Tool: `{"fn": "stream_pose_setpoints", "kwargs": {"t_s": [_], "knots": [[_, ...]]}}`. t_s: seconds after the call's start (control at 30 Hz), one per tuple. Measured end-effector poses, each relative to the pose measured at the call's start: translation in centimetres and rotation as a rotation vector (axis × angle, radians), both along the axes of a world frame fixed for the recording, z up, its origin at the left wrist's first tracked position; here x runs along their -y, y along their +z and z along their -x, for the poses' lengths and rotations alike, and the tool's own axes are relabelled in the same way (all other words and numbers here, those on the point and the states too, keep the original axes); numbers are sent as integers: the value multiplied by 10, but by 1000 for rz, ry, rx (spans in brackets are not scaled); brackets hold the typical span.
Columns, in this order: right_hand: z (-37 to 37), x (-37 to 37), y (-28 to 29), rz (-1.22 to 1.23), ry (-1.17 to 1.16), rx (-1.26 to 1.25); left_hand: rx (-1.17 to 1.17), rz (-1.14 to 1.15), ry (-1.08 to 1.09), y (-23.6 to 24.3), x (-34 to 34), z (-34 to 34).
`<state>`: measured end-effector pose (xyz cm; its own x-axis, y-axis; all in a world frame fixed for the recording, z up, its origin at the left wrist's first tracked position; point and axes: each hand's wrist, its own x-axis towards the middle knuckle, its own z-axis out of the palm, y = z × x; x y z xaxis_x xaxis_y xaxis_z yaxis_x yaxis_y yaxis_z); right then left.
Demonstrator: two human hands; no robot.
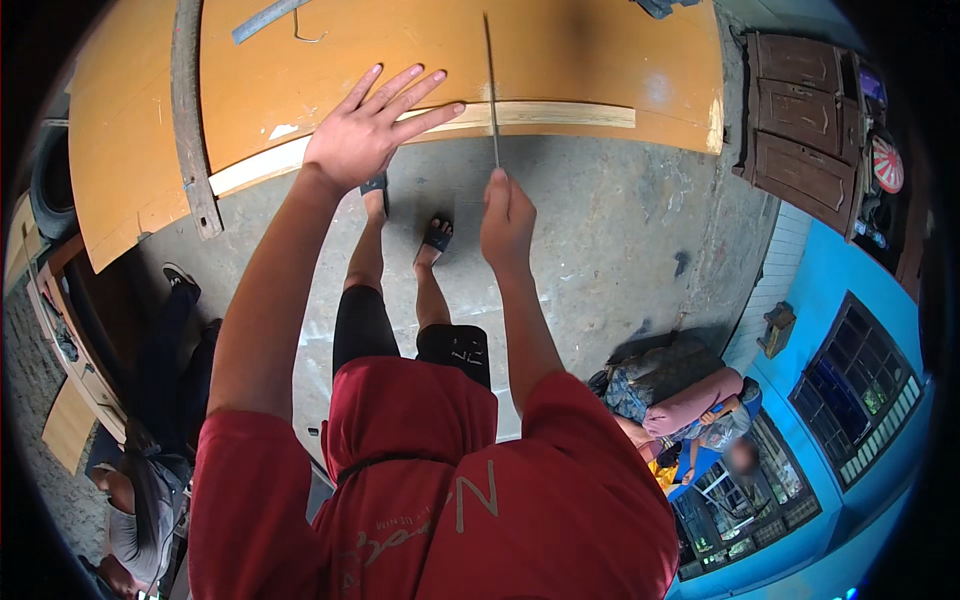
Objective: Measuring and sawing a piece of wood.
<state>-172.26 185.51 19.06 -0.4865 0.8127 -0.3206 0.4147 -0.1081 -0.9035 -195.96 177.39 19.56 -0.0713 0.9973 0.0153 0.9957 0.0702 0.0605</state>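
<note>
Red shirt (560,510) nearest. Left hand (360,140) spread wide, grasping nothing, over wood strip (570,115) on desk (640,50), seemingly steadying it; right hand (509,225), grip closed round thin blade (491,85) crossing strip.

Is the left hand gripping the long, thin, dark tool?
No, the right hand grips the near end of the tool, while the left hand is spread open over the pale, narrow wooden strip.
</note>
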Motion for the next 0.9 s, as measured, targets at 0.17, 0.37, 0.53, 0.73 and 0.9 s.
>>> {"fn": "stream_pose_setpoints", "kwargs": {"t_s": [0.17,0.37,0.53,0.73,0.9], "knots": [[-25,18,-12,23,0,13,-19,2,9,-3,3,0],[-1,-6,-9,-9,-8,16,-10,43,-8,8,-4,-1],[-19,18,-15,-24,-30,11,-1,7,6,-1,4,1],[5,-9,-10,-58,2,-12,-1,60,-4,5,-4,-1],[-22,22,-11,-30,-16,15,32,-11,14,-1,3,0]]}}
